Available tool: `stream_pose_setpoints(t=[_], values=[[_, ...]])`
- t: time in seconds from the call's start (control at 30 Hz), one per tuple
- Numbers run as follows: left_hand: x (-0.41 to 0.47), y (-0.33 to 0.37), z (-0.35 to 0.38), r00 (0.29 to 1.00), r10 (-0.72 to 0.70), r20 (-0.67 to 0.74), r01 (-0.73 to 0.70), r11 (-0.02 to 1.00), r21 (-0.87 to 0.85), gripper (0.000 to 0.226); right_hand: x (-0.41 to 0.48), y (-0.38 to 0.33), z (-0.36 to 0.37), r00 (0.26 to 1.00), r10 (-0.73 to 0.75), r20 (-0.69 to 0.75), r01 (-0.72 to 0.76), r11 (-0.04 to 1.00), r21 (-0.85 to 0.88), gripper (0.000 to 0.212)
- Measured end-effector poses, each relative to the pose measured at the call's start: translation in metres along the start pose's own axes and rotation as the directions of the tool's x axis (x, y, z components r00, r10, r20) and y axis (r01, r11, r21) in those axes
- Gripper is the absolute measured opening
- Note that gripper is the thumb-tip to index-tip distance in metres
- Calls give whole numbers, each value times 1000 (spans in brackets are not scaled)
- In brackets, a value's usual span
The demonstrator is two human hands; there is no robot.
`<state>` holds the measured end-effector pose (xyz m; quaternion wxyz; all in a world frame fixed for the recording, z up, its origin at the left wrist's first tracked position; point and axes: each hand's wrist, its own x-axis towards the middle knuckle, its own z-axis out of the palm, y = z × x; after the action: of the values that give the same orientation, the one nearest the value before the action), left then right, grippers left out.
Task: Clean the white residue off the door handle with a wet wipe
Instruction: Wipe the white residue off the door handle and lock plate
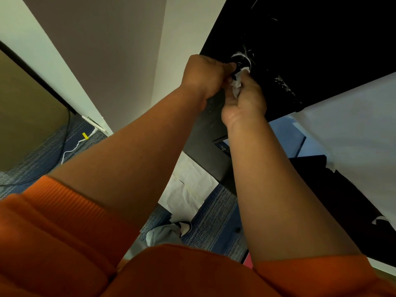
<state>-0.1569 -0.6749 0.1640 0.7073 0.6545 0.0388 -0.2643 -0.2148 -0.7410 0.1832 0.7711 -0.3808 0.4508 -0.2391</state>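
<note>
A black door [310, 39] fills the upper right, and its round black handle base [241, 60] carries a ring of white residue. My left hand [205, 76] is curled around the handle from the left and hides most of it. From below, my right hand [244, 97] pinches a crumpled white wet wipe [236, 82] and presses it against the handle's base. More white smears [282, 82] streak the door face to the right of the handle.
A white sheet [353, 129] covers the lower part of the door at right. White paper [188, 185] lies on the blue carpet below. A grey wall corner [128, 61] stands left of the door. Cables [70, 151] trail across the floor at left.
</note>
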Motion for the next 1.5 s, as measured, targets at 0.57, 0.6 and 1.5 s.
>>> stream_pose_setpoints(t=[0.57, 0.6, 1.5], values=[[-11, -5, 2, 999, 29, -26, -31, 997, -68, 13, 0, -1, -10, 625, -453, 635, 656, -135, -742, 41], [-12, -5, 3, 999, 26, -28, -29, 996, -85, 12, 0, 1, -11, 638, -472, 608, 680, -24, -732, 40], [-27, -44, -2, 995, -78, 56, 80, 996, -30, 10, 3, 42, -77, 995, -95, -26, 81, 940, -331, 12]])
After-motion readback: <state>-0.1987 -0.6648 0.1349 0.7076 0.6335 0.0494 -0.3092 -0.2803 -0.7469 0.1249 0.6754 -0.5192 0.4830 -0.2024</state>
